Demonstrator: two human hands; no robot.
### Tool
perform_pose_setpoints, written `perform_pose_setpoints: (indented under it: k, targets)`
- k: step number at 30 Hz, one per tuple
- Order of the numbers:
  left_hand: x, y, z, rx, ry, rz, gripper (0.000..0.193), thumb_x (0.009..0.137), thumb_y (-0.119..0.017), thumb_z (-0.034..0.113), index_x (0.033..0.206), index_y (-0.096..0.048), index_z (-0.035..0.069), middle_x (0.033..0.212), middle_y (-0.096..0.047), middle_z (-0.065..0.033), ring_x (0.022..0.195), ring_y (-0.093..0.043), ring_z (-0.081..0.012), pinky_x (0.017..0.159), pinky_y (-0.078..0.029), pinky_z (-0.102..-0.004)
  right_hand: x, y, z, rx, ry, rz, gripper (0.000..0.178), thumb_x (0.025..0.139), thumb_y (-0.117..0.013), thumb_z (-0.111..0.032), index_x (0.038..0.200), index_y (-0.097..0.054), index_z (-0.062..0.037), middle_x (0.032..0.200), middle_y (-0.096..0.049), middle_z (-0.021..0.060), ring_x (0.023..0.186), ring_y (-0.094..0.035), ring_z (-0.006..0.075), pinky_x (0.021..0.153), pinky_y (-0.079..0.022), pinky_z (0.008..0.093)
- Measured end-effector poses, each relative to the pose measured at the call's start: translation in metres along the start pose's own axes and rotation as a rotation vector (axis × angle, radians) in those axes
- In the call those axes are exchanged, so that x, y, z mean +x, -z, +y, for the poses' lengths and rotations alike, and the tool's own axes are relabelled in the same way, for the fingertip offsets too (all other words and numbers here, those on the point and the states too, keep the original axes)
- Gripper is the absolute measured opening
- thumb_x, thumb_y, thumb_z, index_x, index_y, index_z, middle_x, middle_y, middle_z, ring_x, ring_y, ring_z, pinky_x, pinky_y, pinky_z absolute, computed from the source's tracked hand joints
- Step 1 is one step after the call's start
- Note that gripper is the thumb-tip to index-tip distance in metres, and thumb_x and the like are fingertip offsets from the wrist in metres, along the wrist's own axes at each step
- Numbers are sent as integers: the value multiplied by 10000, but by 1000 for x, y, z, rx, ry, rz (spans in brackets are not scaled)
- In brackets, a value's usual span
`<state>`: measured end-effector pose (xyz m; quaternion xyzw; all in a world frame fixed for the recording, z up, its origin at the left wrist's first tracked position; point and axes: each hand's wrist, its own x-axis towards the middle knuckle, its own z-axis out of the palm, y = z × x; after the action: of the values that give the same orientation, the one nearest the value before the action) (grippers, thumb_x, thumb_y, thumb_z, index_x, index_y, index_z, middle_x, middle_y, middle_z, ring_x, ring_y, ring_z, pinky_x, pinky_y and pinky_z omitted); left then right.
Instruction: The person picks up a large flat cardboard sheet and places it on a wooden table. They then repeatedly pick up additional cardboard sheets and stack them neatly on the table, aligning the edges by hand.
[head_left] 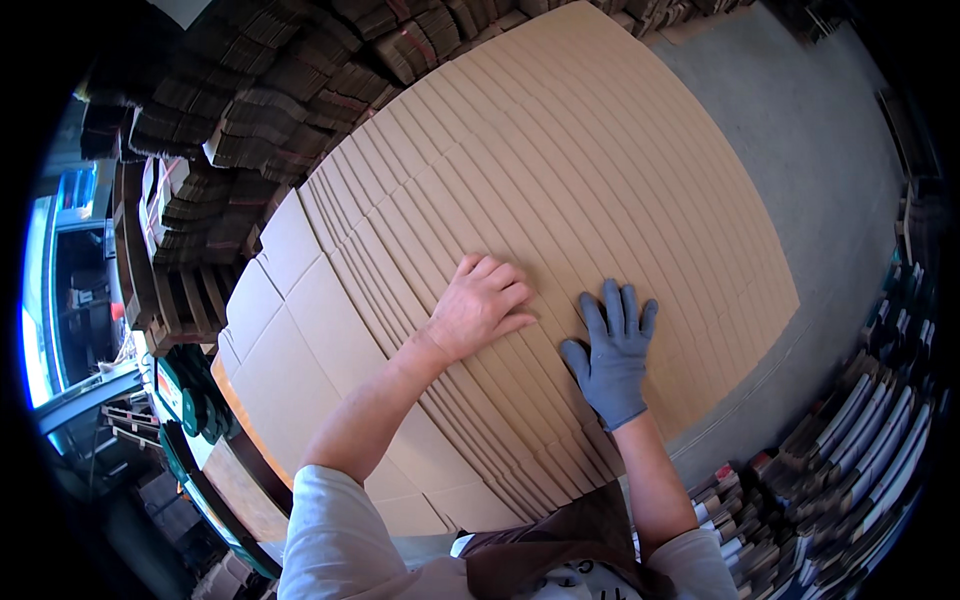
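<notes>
A long spread of flat brown cardboard sheets (600, 150) lies before me, overlapping like shingles with their edges in rows. The sheet at the left end (300, 350) shows the most surface, with crease lines and slots. On the middle of the spread rests my bare left hand (485, 305), its fingers curled and the thumb pointing right. The fingertips are partly hidden, so I cannot see whether a sheet edge is between them. To its right, my right hand (612, 355) in a grey glove lies flat on the sheets, fingers spread.
Bundled stacks of folded cardboard (270, 110) stand along the far left, some on a wooden pallet (185, 300). More stacked flat pieces (850, 450) line the lower right. Grey concrete floor (810, 150) runs along the right. Green machine parts (190, 390) sit at the left.
</notes>
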<state>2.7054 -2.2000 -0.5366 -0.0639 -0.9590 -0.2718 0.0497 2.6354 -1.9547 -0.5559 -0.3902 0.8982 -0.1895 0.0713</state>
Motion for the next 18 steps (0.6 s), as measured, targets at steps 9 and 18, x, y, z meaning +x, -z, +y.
perform_pose_setpoints:
  k: [9,18]
  targets:
    - [-2,0,0,-16,2,6,299,774,-835,312,938,-661,132,1046,-622,-14,1014,-563,-243,965,-414,-419,3,4,-1,29,-2,4,642,822,-748,-382,1372,-573,-101,1508,-430,213,1405,-371,434,1148,-204,724]
    - [1,2,0,-2,12,2,302,762,-848,290,925,-661,118,1052,-622,-25,1012,-562,-267,960,-415,-425,6,8,-1,48,-2,13,641,802,-770,-359,1359,-578,-107,1502,-430,194,1397,-378,419,1138,-210,717]
